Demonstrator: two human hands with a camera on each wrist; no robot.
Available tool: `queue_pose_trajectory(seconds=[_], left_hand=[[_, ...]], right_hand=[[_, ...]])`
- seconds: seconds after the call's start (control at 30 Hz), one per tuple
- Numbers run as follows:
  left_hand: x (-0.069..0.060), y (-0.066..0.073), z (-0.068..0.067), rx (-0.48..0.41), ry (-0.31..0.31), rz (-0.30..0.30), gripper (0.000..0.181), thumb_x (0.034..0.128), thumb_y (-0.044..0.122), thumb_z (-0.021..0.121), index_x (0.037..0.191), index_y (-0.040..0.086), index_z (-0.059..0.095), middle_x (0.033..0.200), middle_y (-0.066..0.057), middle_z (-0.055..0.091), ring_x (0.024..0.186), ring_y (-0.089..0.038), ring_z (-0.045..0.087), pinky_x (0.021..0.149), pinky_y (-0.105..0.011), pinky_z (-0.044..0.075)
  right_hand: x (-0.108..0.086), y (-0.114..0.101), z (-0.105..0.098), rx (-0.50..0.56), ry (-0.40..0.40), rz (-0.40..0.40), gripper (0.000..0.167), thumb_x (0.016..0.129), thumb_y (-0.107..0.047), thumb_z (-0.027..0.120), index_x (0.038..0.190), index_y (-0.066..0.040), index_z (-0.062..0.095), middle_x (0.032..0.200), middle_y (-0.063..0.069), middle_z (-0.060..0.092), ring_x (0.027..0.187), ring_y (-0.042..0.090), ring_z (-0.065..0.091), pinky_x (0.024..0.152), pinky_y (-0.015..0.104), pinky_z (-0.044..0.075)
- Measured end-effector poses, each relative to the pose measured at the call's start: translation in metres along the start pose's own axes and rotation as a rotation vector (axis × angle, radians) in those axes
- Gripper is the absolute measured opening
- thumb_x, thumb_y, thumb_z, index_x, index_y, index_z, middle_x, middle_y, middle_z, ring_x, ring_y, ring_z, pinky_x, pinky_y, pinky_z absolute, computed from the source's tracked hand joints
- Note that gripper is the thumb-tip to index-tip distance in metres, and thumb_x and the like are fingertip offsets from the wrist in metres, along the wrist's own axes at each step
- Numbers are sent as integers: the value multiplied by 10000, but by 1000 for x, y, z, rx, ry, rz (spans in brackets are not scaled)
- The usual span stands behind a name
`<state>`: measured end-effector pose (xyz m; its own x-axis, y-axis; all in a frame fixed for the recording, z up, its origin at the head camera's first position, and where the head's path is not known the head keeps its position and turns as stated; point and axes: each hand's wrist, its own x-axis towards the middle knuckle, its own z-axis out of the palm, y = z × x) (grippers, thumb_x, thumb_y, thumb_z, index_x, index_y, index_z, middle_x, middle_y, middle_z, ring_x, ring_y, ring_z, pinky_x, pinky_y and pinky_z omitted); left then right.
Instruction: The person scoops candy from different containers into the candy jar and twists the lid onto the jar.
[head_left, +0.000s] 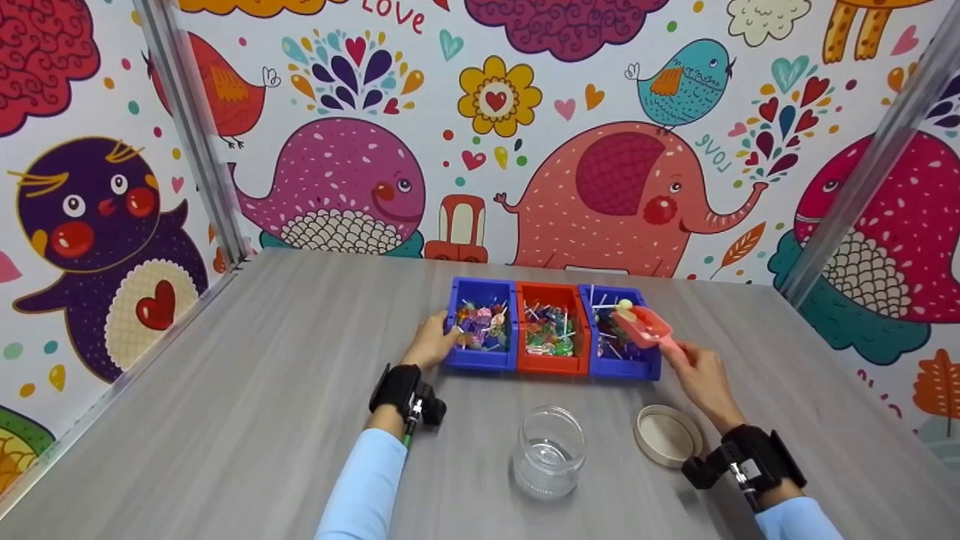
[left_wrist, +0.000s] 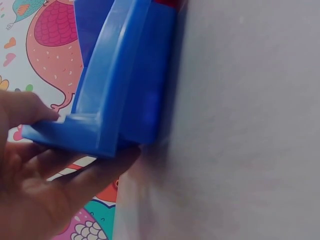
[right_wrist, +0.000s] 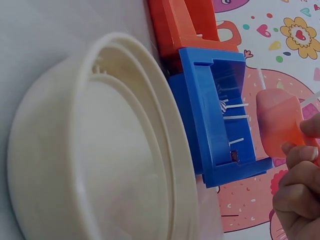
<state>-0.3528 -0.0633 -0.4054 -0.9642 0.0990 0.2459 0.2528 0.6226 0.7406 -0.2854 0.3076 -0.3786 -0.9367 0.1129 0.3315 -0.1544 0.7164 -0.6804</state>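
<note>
Three joined bins stand in a row: a left blue bin [head_left: 480, 361], a red bin [head_left: 553, 365] and a right blue bin [head_left: 626, 369], all holding wrapped candies and lollipops. My left hand [head_left: 430, 343] grips the outer side of the left blue bin, thumb over its rim [left_wrist: 75, 132] and fingers beneath. A pink scoop [head_left: 646, 328] is in my right hand [head_left: 705, 379], its handle held in curled fingers [right_wrist: 300, 185]. The scoop is over the right blue bin, with a pale lollipop [head_left: 624, 306] at its front edge. The scoop's full contents are hidden.
An uncovered clear glass jar [head_left: 550, 457] stands on the grey table [head_left: 285, 390] in front of the bins. To its right lies a round cream lid [head_left: 667, 436], hollow side up, close to my right wrist. A patterned wall [head_left: 420, 187] rises behind the table.
</note>
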Motion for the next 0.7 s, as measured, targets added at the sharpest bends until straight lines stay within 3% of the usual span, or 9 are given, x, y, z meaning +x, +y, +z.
queue_pose_trajectory(seconds=[0.27,0.47,0.53,0.6,0.63,0.7], left_hand=[[-2,2,-1,-62,-9,-28,293,853,52,482,1100,-101,516,1023,-232,577,950,-310,530,867,-422,417],[-3,3,-3,-56,-5,-27,296,853,63,487,1105,-87,519,1015,-218,583,941,-304,540,861,-414,425],[17,-29,16,-32,40,25,285,837,92,499,1083,-43,544,978,-167,601,895,-249,550,803,-362,450],[23,-39,20,-24,43,47,289,839,107,505,1095,-20,549,990,-153,604,906,-236,549,806,-353,446],[29,-50,26,-22,64,88,285,839,137,515,1081,-8,557,972,-140,609,888,-218,553,780,-320,449],[34,-57,30,-24,60,91,304,837,143,523,1103,0,557,998,-139,610,922,-220,555,804,-319,444]], right_hand=[[0,0,-5,22,-38,35,498,906,-364,460,1099,83,564,838,141,552,725,173,454,564,218,363],[-3,1,-4,46,-26,58,482,894,-372,482,1083,60,584,848,140,570,718,130,466,576,213,365],[-5,2,-3,58,-6,53,448,889,-352,503,1057,52,602,818,109,581,701,102,475,575,204,369],[-6,2,-3,73,6,49,428,887,-340,514,1044,45,611,793,78,580,688,78,476,574,200,370],[-6,2,-3,79,8,48,427,887,-339,514,1043,46,611,788,69,580,688,72,478,576,200,372],[-6,3,-3,82,13,39,411,888,-325,518,1029,49,615,771,57,580,679,65,479,572,200,373]])
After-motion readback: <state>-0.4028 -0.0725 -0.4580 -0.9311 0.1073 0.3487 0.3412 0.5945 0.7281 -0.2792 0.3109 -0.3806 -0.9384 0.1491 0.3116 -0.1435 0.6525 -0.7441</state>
